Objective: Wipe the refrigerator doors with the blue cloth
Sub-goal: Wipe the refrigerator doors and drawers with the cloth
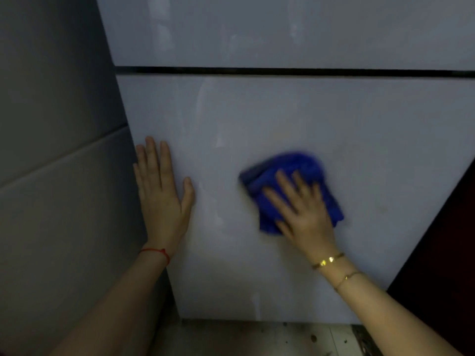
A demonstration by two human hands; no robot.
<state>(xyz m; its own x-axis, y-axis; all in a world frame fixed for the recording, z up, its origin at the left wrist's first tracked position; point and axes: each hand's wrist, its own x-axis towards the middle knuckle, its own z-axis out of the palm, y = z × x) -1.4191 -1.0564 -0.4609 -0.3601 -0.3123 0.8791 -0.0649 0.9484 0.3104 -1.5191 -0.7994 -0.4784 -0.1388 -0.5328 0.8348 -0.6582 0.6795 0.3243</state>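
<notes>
The pale grey lower refrigerator door (295, 119) fills the middle of the view, with a dark gap above it and the upper door (257, 29) beyond. A crumpled blue cloth (285, 170) lies pressed flat against the lower door under my right hand (300, 206), whose fingers are spread over it. My left hand (162, 191) rests flat and open on the same door near its left edge, holding nothing. Faint smears show on the door between the two hands.
A grey tiled wall (56, 150) stands directly left of the refrigerator. A dark panel (442, 253) borders the door on the right. Speckled floor tiles (257, 340) show below the door's bottom edge.
</notes>
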